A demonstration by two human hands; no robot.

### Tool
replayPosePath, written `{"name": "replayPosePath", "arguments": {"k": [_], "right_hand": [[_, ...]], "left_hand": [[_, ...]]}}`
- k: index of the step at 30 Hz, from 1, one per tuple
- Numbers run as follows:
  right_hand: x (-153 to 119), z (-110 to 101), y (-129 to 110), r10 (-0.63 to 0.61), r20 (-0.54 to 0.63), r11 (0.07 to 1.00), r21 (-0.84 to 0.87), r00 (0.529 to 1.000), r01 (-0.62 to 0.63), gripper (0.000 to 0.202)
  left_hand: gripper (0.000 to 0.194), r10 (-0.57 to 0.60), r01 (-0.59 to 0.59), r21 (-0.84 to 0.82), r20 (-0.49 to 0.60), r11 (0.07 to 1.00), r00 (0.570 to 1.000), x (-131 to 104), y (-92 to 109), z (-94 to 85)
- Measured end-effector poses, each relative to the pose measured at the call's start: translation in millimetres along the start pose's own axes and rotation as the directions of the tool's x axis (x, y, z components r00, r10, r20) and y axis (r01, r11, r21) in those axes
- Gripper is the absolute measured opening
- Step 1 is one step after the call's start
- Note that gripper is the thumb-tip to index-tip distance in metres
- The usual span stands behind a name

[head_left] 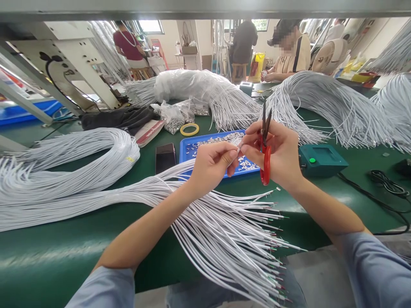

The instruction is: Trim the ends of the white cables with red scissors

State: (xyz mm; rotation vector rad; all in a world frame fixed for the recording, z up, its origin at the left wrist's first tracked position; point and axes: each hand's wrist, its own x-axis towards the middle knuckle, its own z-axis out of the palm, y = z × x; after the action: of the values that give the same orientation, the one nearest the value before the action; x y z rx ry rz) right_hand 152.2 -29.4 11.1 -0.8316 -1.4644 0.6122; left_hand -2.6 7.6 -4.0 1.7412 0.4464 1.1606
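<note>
Between thumb and fingers, my left hand (pixel 213 164) pinches a white cable (pixel 239 149) near its end. My right hand (pixel 282 152) is closed, its thumb and fingertips meeting at that same cable end. Red-handled scissors (pixel 266 160) hang in the right hand, blades pointing up and away from the cable. Beneath both hands lies a blue tray (pixel 182 149) scattered with small metal connectors (pixel 248 164). A thick bundle of white cables (pixel 221 222) passes under my left forearm and fans out toward the table's front edge, with coloured wire tips showing. What exactly sits at the pinched end is too small to tell.
A coiled cable bundle (pixel 122 149) lies left, beside a phone (pixel 165 158). Yellow tape (pixel 189 129) and bagged connectors (pixel 173 119) are behind. A green device (pixel 323 160) with a black cord stands right. More bundles (pixel 334 102) line the back; a co-worker (pixel 292 55) sits beyond.
</note>
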Motion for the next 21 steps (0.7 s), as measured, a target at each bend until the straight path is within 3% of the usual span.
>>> {"name": "replayPosePath", "arguments": {"k": [6,14,21], "right_hand": [[-1.5,0.2,0.6,-0.058,-0.037,0.997,-0.047,0.998,0.056,0.024],[2.6,-1.6,3.0,-0.075,-0.036,0.995,-0.069,0.997,0.072,0.021],[6.4,-5.6,9.0,-0.12,0.096,0.892,-0.427,0.988,0.15,0.029]], "left_hand": [[0.027,0.118,-0.113,0.08,-0.056,0.99,0.991,-1.9,0.4,2.4],[0.017,0.155,-0.144,0.115,-0.096,0.983,0.983,-3.5,1.3,1.6],[0.017,0.201,-0.171,0.161,-0.193,0.972,0.96,-3.6,10.0,-2.5]]}}
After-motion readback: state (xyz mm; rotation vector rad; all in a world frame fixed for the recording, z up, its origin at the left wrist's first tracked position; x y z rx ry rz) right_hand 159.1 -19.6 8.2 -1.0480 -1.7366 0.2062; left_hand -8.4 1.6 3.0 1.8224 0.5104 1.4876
